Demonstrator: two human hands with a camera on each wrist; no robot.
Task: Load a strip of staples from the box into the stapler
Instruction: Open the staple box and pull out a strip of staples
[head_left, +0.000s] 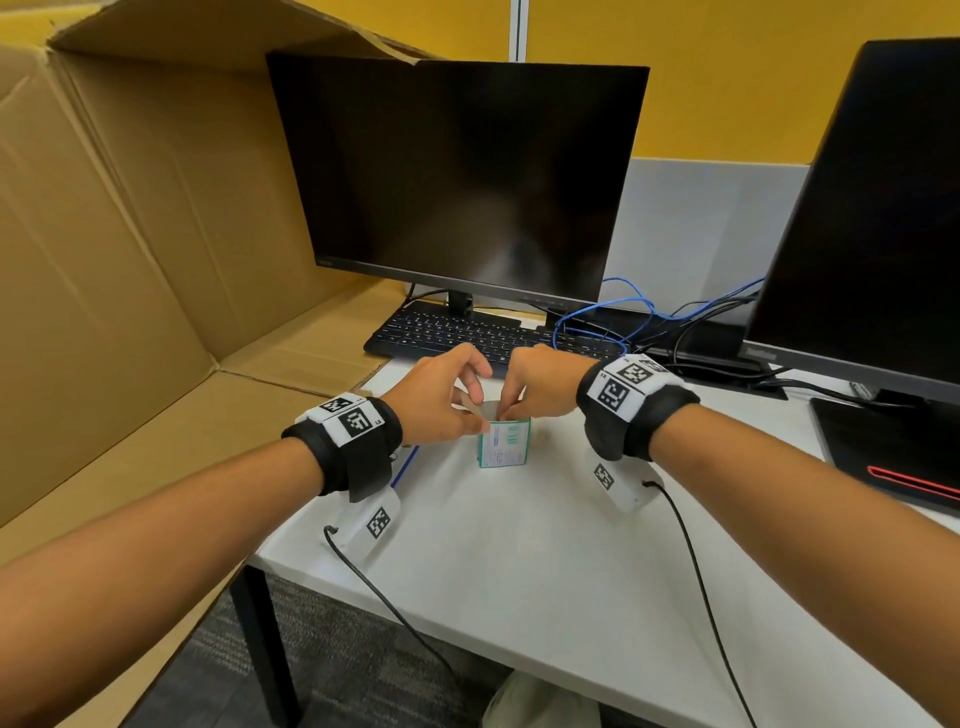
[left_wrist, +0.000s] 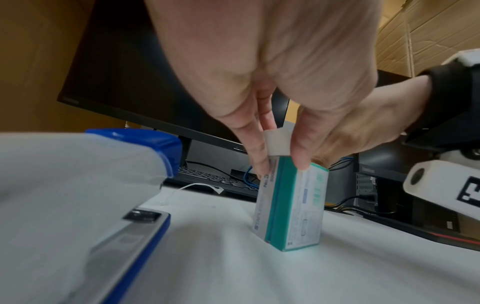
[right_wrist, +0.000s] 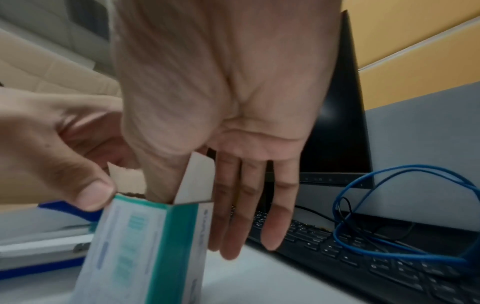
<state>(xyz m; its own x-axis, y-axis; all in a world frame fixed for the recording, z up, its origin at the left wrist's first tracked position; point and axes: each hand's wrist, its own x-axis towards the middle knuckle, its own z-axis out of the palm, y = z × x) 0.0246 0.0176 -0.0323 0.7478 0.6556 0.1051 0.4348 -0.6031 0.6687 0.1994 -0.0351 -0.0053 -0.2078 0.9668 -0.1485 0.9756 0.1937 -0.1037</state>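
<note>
A small teal-and-white staple box (head_left: 504, 446) stands upright on the white table (head_left: 519, 582), its top flap (right_wrist: 197, 179) open. My left hand (head_left: 447, 405) pinches the box's top between thumb and index finger (left_wrist: 259, 160). My right hand (head_left: 524, 395) is over the opening: its thumb (right_wrist: 161, 181) dips into the box (right_wrist: 145, 246) and its straight fingers (right_wrist: 233, 226) hang behind the flap. What the thumb touches inside is hidden. The white-and-blue stapler (left_wrist: 78, 195) lies just left of the box (left_wrist: 293, 205); in the head view only its blue edge (head_left: 404, 467) shows under my left wrist.
Behind the box lie a black keyboard (head_left: 457, 327) and a dark monitor (head_left: 457, 171). Blue cable (head_left: 613, 312) loops at the back right, beside a second monitor (head_left: 872, 208). A big open cardboard box (head_left: 130, 234) walls off the left. Wrist-camera cables (head_left: 691, 561) trail across the table.
</note>
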